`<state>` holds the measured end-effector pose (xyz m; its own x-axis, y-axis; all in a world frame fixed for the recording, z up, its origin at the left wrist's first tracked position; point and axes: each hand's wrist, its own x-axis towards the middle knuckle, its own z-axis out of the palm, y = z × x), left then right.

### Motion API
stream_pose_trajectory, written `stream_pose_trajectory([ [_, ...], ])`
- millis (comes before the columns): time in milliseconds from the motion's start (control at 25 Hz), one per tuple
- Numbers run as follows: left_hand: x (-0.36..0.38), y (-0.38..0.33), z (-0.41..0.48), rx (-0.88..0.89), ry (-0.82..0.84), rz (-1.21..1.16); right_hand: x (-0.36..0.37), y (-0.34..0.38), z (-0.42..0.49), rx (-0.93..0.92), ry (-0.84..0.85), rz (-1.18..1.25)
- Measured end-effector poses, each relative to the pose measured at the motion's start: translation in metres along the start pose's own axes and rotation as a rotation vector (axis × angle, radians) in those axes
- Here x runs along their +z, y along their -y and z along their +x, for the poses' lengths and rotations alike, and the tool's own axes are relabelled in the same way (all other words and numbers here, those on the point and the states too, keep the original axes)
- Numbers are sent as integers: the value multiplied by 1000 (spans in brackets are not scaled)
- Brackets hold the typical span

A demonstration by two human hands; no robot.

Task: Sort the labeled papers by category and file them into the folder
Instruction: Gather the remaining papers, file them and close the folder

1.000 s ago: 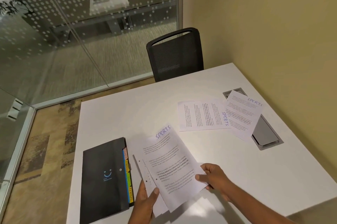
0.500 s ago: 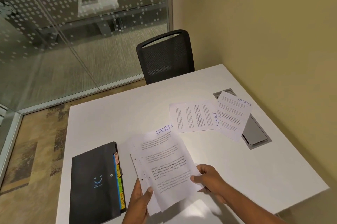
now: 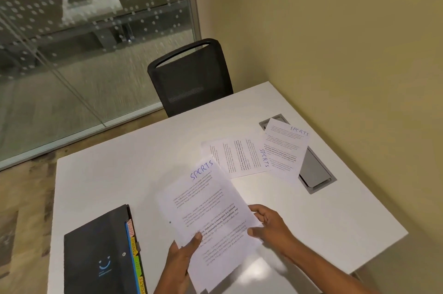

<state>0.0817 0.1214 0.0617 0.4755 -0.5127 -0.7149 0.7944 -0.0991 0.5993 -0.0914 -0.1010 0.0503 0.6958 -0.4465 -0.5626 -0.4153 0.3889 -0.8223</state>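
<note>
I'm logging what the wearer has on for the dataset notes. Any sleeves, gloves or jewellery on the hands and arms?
None visible. The left hand and right hand are bare, without gloves, rings or a watch, and the right forearm is uncovered as far as the frame shows.

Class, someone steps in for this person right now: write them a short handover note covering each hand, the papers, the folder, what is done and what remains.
Left hand: pinching the lower left edge of the held papers, thumb on top.
Right hand: gripping their right edge.
Held papers: a small stack above the table, top sheet marked SPORTS.
Two more SPORTS sheets lie overlapping at the far right, one over the cable hatch.
Folder: closed, at the left, coloured tabs showing.
Done: two SPORTS sheets laid out.
Left: finish sorting, then file everything.
</note>
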Motion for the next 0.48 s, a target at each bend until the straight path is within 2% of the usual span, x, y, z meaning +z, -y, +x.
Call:
stream_pose_trajectory([
  [160,22,-2,24,29,-47,77,-27,11,20,16,-23,90],
  [280,29,-3,38,57,-62,39,-67,21,57,118,-369,29],
  [360,29,-3,47,52,-83,48,-105,20,89,205,-615,-127],
  [480,27,-5,56,72,-171,140,-157,13,134,418,-798,-374],
])
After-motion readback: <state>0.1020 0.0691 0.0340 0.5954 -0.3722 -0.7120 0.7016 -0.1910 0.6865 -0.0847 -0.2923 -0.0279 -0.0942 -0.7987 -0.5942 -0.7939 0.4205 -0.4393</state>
